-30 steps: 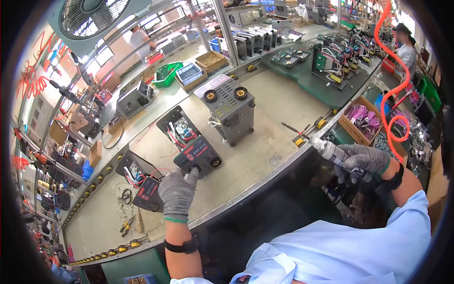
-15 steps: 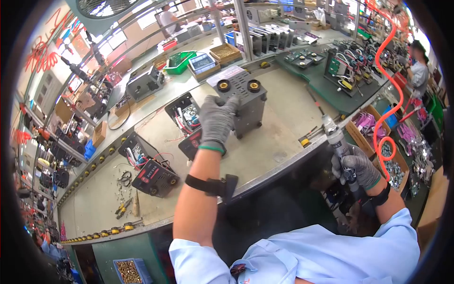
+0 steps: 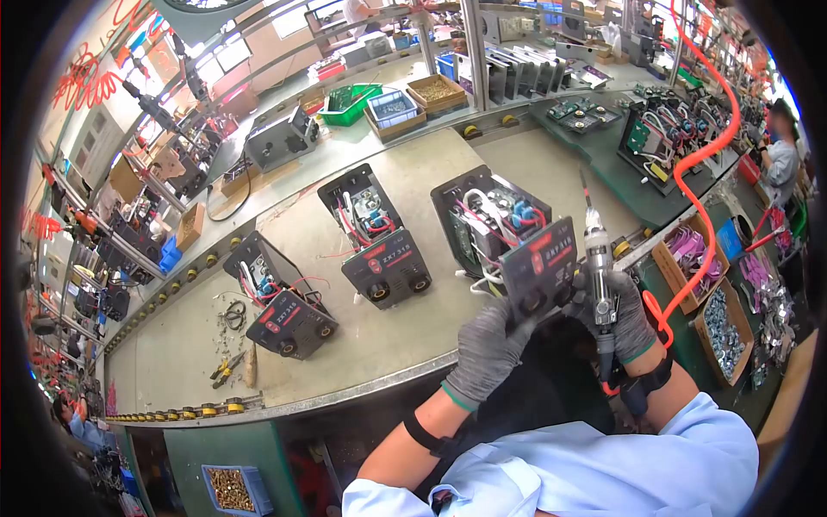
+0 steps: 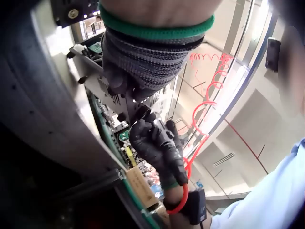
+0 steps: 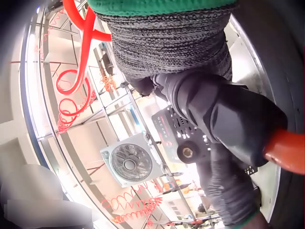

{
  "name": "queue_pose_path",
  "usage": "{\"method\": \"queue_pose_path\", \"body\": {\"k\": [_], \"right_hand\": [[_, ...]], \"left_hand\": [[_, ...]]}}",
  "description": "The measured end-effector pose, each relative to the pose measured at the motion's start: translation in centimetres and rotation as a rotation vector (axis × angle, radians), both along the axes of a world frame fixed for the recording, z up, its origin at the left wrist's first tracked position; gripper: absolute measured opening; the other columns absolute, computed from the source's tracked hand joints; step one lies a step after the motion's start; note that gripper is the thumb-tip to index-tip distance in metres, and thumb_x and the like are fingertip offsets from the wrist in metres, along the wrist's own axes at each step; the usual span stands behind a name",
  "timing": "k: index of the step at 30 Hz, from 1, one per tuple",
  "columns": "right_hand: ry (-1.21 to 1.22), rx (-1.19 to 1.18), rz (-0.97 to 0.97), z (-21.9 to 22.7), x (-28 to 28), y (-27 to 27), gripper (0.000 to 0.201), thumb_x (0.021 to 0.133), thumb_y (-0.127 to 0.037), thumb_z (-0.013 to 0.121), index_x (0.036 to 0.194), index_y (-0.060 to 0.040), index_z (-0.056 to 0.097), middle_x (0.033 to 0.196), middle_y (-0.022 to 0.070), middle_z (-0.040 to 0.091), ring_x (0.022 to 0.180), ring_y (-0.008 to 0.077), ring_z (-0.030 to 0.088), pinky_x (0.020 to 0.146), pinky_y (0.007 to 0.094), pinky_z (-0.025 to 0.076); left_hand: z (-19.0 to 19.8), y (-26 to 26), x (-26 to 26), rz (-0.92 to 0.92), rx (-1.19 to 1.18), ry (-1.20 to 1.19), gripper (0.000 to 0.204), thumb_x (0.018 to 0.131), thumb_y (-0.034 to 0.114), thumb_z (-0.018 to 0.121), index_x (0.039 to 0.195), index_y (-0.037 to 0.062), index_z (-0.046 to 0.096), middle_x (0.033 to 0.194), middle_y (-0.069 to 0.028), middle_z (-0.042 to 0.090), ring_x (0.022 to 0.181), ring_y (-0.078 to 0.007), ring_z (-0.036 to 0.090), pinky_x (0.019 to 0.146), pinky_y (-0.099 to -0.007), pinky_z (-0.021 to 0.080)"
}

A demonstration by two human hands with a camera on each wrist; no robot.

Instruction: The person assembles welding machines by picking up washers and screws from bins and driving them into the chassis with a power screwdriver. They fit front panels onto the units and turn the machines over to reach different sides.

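Observation:
An open-topped welding machine (image 3: 538, 267) with bare wiring sits at the bench's front edge, its dark labelled front panel tilted toward me. My left hand (image 3: 487, 349), in a grey glove, grips the panel's lower left corner. An air screwdriver (image 3: 599, 267) is in my gloved right hand (image 3: 629, 314), bit pointing up, beside the panel's right edge. In the right wrist view the screwdriver body (image 5: 228, 114) partly covers the panel (image 5: 169, 133) and its brass-centred socket. In the left wrist view my left fingers lie against the casing, near the right hand (image 4: 147, 143).
Two similar welding machines (image 3: 386, 267) (image 3: 293, 323) stand to the left on the bench (image 3: 362, 345). Pliers (image 3: 226, 366) and loose screws lie left of them. A red coiled air hose (image 3: 702, 164) hangs at the right, near boxes of purple parts (image 3: 689, 254) and metal hardware (image 3: 724, 336).
My left hand has gone from the middle machine to the right-hand one, which stood on end and now lies with its panel facing me. The right hand has brought the screwdriver left, beside it.

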State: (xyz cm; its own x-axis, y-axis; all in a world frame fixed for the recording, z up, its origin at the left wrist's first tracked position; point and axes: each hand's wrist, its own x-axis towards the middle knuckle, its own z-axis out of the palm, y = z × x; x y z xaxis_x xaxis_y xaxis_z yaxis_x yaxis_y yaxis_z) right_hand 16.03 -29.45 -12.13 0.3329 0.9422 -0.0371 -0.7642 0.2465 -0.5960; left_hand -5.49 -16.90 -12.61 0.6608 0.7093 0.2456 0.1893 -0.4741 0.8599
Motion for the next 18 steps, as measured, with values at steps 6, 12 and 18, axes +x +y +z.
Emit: {"method": "queue_pose_path", "body": {"k": [6,12,18], "right_hand": [[-0.174,-0.118,-0.118,0.8,0.8,6.5,0.048,0.092,-0.036,0.072,0.12,0.002,0.062,0.123,0.0234,0.07,0.116,0.0357,0.069,0.111,0.0484,0.053],[-0.129,-0.112,-0.099,-0.2,2.2,9.7,0.05,0.092,-0.035,0.07,0.122,0.0032,0.062,0.12,0.0212,0.071,0.114,0.0331,0.071,0.106,0.046,0.056],[0.068,-0.095,-0.095,-3.3,-2.1,8.5,0.044,0.09,-0.038,0.072,0.115,-0.0022,0.066,0.108,0.0125,0.073,0.106,0.0285,0.072,0.099,0.0459,0.058]], "left_hand": [[-3.0,6.4,3.0,0.197,0.338,0.277,0.024,0.09,0.028,0.074,0.101,0.0075,0.066,0.086,-0.0177,0.07,0.078,-0.0386,0.07,0.068,-0.0517,0.054],[1.5,10.4,0.7,0.119,1.016,0.679,0.027,0.092,0.016,0.056,0.113,0.0044,0.068,0.105,-0.021,0.073,0.111,-0.0387,0.069,0.107,-0.0592,0.043],[-0.9,13.5,-2.4,0.011,1.445,1.13,0.033,0.092,0.012,0.052,0.11,-0.0056,0.074,0.116,-0.0273,0.071,0.129,-0.0443,0.06,0.127,-0.0587,0.02]]}}
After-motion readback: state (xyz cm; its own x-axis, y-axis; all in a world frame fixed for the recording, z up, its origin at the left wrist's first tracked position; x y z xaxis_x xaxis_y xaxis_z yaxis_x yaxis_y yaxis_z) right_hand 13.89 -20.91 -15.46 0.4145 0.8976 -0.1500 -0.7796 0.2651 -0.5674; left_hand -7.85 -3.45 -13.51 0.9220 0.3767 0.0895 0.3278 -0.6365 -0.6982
